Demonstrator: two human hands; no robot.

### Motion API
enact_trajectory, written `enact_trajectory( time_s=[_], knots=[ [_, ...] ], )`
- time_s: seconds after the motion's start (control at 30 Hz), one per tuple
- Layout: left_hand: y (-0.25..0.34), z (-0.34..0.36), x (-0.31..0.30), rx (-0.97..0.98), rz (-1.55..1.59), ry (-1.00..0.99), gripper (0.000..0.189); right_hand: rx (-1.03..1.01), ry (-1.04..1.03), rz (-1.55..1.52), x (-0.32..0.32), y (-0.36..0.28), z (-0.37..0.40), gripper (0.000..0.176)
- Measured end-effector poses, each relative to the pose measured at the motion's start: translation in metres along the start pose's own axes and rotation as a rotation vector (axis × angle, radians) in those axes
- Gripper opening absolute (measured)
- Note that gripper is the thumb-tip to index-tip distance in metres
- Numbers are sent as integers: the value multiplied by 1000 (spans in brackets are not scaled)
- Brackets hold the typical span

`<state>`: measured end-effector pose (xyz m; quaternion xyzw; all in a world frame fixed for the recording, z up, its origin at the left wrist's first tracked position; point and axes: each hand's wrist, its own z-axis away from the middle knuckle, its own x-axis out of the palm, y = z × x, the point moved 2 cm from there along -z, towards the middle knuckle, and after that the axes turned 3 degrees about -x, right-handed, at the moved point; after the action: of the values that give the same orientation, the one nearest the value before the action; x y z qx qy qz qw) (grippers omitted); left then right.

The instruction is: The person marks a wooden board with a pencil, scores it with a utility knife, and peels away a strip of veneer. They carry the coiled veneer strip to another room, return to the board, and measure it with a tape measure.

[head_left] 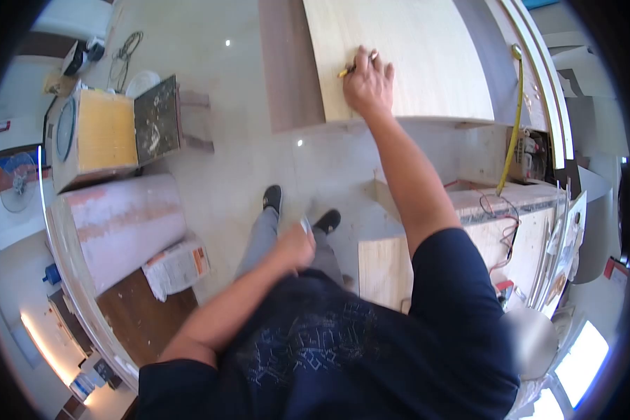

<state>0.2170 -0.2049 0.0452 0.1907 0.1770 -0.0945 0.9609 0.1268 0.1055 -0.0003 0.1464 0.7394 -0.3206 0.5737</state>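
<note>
My right hand (369, 85) rests on a pale plywood sheet (427, 66) near its left edge. Its fingers are closed around a pencil (345, 72), whose yellow end sticks out at the left of the fingers. In front of my waist is my left hand (295, 248), closed, with a small light-coloured piece (305, 224) showing above the fingers; blur hides what kind of thing it is. Grey-brown boards lie along both sides of the plywood. To the right, a yellow tape measure (515, 133) is stretched out.
A wooden cabinet frame (469, 210) with a cable (514, 224) on it stands at right. On the left are a box-like cabinet (107, 129), a pinkish panel (126, 224) and a paper sack (177, 267). My feet stand on the glossy floor (238, 140).
</note>
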Motion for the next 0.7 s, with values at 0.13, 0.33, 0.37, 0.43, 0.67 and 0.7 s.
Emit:
enact_trajectory(
  time_s=[0.13, 0.33, 0.37, 0.43, 0.67, 0.7],
  knots=[
    [-33, 17, -87, -175, 226, 148, 40, -21, 16, -4, 0, -1, 0, 42],
    [-178, 7, -109, -226, 788, 220, 31, 5, -9, -14, -1, -3, -2, 35],
    [-201, 3, -109, -266, 870, 212, 30, 9, -20, -8, -2, -4, -1, 35],
    [-237, -4, -115, -307, 932, 204, 29, 27, -39, 16, -8, -10, -4, 31],
    [-319, -78, -229, -164, 880, 151, 27, 34, 44, 121, 4, -11, -4, 24],
    [-319, -83, -251, -126, 879, 171, 27, 34, 57, 119, 6, -11, -7, 24]
  ],
)
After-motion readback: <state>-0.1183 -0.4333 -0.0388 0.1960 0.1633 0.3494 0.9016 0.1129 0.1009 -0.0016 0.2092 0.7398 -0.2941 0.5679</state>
